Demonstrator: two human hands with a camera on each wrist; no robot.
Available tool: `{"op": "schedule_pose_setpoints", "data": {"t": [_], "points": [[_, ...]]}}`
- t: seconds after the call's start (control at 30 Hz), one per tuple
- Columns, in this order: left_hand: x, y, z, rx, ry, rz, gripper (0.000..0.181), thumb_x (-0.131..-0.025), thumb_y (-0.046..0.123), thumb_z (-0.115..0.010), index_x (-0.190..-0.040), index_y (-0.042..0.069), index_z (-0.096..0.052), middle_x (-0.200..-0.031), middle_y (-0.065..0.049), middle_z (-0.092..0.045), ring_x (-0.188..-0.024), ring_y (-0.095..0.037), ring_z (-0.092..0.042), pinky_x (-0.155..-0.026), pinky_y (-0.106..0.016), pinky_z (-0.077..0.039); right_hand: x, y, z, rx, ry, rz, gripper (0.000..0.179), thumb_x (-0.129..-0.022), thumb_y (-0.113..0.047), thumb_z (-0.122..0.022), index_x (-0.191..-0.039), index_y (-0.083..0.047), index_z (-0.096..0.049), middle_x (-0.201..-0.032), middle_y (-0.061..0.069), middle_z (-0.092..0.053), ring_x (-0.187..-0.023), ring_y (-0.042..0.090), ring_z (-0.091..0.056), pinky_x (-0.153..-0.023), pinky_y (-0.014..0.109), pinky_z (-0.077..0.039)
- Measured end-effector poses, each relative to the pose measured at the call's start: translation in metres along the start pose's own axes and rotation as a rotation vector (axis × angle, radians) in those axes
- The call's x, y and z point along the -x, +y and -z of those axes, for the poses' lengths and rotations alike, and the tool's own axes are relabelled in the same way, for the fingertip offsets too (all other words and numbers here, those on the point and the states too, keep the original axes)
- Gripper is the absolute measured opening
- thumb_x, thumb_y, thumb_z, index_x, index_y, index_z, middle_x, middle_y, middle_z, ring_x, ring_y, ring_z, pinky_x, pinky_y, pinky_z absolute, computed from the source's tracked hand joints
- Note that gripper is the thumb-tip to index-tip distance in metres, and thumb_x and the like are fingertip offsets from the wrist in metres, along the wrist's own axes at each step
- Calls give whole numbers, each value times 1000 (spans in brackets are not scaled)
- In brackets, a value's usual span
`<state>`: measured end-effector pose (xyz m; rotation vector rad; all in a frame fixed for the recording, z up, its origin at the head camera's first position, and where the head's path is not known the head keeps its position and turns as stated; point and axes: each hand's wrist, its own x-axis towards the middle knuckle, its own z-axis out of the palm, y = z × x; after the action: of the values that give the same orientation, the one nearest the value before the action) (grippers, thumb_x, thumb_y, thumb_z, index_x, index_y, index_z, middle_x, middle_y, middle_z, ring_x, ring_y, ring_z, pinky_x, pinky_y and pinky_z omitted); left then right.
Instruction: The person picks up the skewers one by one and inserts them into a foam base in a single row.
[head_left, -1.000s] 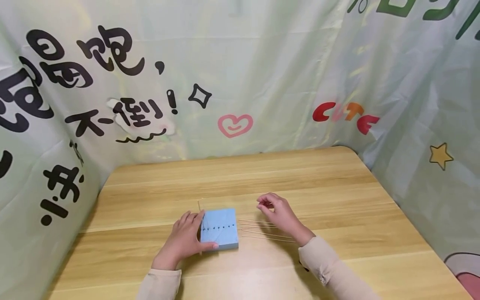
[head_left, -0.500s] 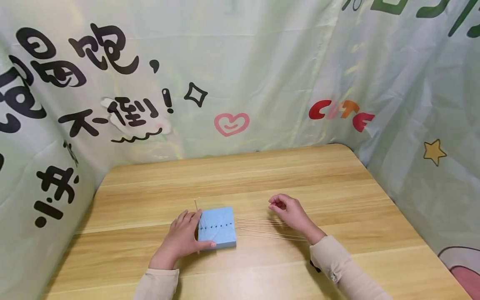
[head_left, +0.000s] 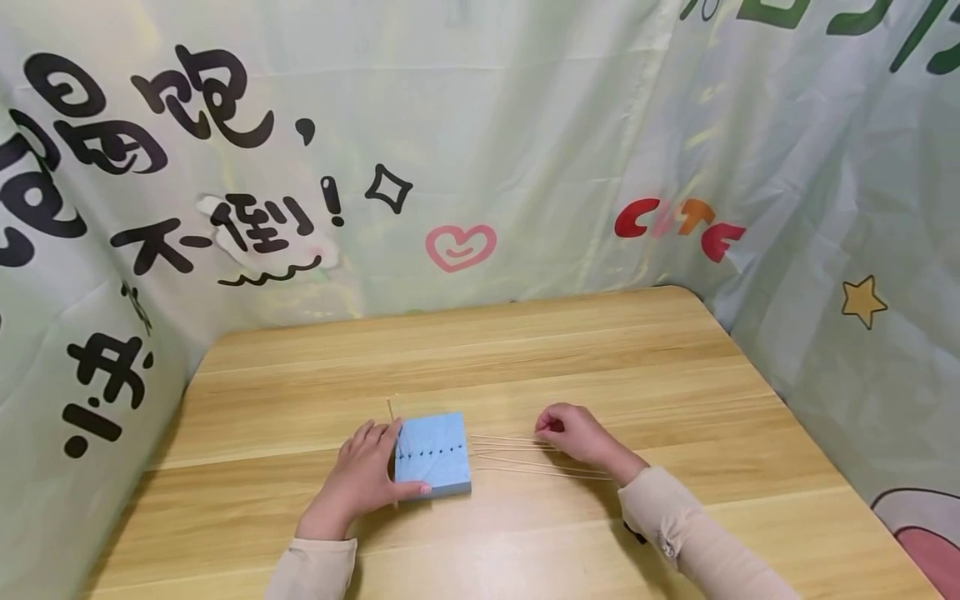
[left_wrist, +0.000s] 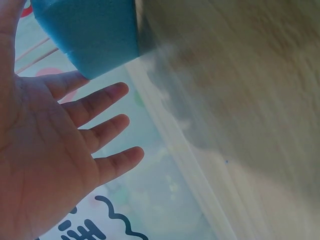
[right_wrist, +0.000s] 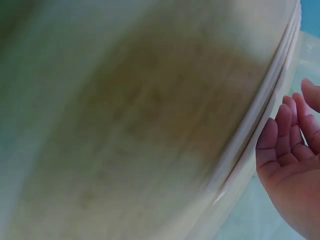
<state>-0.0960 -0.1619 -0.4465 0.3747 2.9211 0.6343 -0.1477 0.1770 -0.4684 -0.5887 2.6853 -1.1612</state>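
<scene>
My left hand (head_left: 363,475) grips the left end of a square blue foam block (head_left: 442,433), thumb on the near side and index finger on the far side. A row of small dark holes crosses the block's top. In the left wrist view the index fingertip meets the blue block (left_wrist: 100,35), and the other fingers are spread. A thin stick (head_left: 389,407) pokes out past the block's far left corner. My right hand (head_left: 581,435) hovers over several thin wooden sticks (head_left: 540,473). In the right wrist view its fingers (right_wrist: 283,120) curl loosely with nothing between them.
The wooden table (head_left: 480,358) has rounded far corners. A pale printed curtain (head_left: 555,150) hangs along its back and sides. The sticks lie side by side to the right of the block, partly under the right wrist.
My right hand first shifted right, then dipped lower toward the sticks. The left hand and the block hold still while the head view drifts slightly.
</scene>
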Motion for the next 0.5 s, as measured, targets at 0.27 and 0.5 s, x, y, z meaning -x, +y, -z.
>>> {"op": "schedule_pose_setpoints", "data": {"t": [0.27,0.5], "points": [[1,-1,-1,-2,3,-3,112,-62,67,-74,-145,2,-35,-139,-22,-44,-134,-46,-27,-104,-64,-23,-2,-1,-5,87,-28,-1,13,-83,-6,-70,-74,-10,-62,-71,-5,-53,-66,8,-46,-59,22,-42],[0,-1,-1,7,7,-4,112,-61,68,-74,-144,2,-36,-139,-20,-45,-134,-45,-28,-104,-65,-23,-2,-3,-7,126,-10,-6,16,-83,-6,-71,-71,-11,-61,-70,-7,-51,-65,7,-44,-58,21,-40]]}}
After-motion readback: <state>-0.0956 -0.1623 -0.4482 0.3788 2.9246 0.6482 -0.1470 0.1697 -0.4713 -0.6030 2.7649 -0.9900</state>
